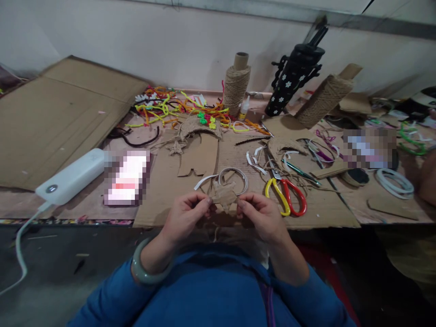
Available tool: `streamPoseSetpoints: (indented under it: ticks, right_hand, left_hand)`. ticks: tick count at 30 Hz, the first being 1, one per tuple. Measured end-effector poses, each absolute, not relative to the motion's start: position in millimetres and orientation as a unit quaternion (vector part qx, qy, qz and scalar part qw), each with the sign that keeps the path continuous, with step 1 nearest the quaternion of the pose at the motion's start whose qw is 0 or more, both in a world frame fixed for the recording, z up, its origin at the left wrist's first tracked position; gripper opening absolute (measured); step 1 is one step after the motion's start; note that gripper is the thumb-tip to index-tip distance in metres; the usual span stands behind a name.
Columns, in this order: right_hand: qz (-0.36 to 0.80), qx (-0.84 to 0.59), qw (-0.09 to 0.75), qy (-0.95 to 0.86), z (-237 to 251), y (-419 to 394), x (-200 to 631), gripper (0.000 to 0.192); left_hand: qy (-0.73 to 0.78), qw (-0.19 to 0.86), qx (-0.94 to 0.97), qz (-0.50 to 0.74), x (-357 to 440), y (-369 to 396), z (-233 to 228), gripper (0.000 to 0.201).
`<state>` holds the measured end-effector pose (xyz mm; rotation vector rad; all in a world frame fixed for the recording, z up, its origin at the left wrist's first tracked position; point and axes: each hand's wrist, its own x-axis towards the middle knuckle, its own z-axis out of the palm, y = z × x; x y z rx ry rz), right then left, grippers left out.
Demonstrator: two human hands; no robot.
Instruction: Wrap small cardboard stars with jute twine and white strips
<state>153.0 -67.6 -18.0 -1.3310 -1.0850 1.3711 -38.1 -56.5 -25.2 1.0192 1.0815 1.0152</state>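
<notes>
Head view of a craft desk. At the middle of the desk's near edge, the left hand and the right hand hold between them a small cardboard star, each grip pinched on one side of it with thumb and fingertips; the star is lifted just above the cardboard sheet that covers this part of the desk. A pale green bangle sits on the left wrist, and both arms wear blue sleeves. Just beyond the star lies a wrapped ring with a white strip trailing toward the left. Beside the right hand, near the near edge, lie scissors with one yellow and one red handle loop. Toward the left end of the desk rests a white power bank with a cable running off the near edge, and behind it a large flat cardboard panel reaches the far left corner. Along the far edge stand a twine spool, a small glue bottle just beside it, a black flower-patterned holder and a second twine spool, tilted. A tangle of coloured pipe cleaners spreads left of the upright spool. Toward the right end lies a coil of white rings.
</notes>
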Motion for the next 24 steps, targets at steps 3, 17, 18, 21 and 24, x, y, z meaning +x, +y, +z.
streamPoseSetpoints:
  ticks: [3, 17, 18, 21, 24]
  right_hand:
    - [0.56, -0.547, 0.438, -0.442, -12.5, -67.5, 150.4, 0.026]
    - [0.58, -0.524, 0.411, -0.469, -13.4, -68.2, 134.1, 0.019]
    - [0.584, -0.518, 0.397, -0.484, -12.5, -68.4, 132.9, 0.018]
    - [0.581, -0.507, 0.378, -0.513, -12.1, -67.5, 127.4, 0.016]
    - [0.582, -0.511, 0.387, -0.5, -13.3, -65.7, 118.9, 0.019]
  left_hand:
    - [0.466, 0.628, 0.43, 0.45, -37.9, -57.5, -25.4, 0.027]
    - [0.453, 0.626, 0.388, 0.504, -40.2, -59.4, -22.9, 0.02]
    - [0.457, 0.624, 0.375, 0.511, -41.4, -59.1, -22.5, 0.019]
    - [0.464, 0.625, 0.345, 0.525, -44.0, -58.8, -20.6, 0.021]
    - [0.456, 0.627, 0.335, 0.536, -44.5, -59.4, -19.8, 0.027]
